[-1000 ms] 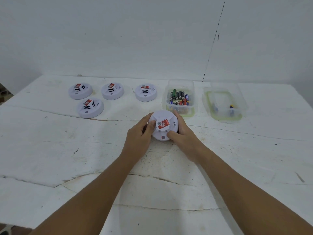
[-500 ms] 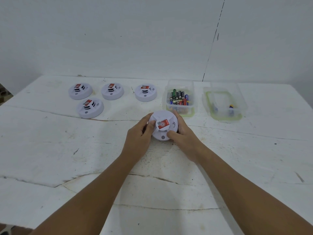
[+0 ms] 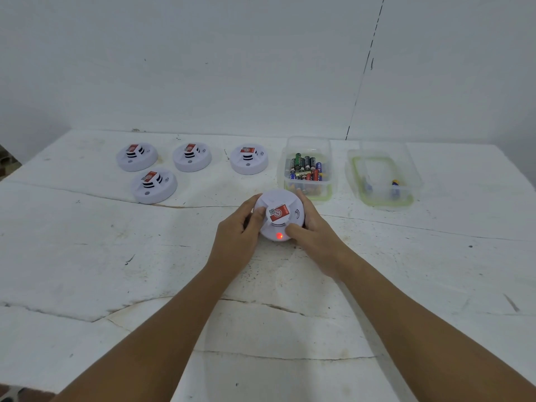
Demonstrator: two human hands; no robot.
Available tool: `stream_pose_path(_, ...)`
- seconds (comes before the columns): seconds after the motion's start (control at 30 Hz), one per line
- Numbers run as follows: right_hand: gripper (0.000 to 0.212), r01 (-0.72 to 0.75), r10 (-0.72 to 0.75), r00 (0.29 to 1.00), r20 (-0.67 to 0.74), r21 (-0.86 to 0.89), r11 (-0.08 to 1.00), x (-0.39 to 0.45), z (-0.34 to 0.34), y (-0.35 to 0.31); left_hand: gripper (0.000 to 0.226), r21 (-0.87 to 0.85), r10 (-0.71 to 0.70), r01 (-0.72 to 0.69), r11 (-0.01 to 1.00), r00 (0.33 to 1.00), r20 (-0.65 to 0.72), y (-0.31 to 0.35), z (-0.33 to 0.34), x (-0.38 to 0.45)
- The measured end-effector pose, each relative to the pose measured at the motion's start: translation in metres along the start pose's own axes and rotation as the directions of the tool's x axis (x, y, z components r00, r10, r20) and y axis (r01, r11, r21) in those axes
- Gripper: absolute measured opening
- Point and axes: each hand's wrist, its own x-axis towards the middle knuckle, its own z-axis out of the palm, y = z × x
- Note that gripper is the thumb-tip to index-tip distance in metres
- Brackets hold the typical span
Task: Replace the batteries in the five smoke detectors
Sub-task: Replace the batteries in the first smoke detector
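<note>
A white round smoke detector point(image 3: 280, 216) with a red label stands on the white table point(image 3: 87, 256) at the middle. A red light glows on its near rim. My left hand point(image 3: 237, 233) grips its left side, thumb on top. My right hand point(image 3: 313, 230) grips its right side, thumb near the light. Several more detectors lie at the back left: one point(image 3: 137, 156), another point(image 3: 192, 156), a third point(image 3: 249, 159), and one nearer point(image 3: 153, 185).
A clear tub point(image 3: 308, 169) holding several batteries stands just behind the held detector. To its right a second clear tub point(image 3: 383, 175) holds a couple of batteries. A white wall rises behind the table.
A red light has come on at the near rim of the held detector. Both hands keep the same hold and place.
</note>
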Motion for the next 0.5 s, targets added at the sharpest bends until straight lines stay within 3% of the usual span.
stream_pose_path(0.5, 0.093, 0.015, -0.015, 1.000, 0.004, -0.002, 1.000, 0.0021, -0.0007, 0.0041, 0.038, -0.002, 0.003, -0.003, 1.000, 1.000, 0.003, 0.0018, 0.0004, -0.0002)
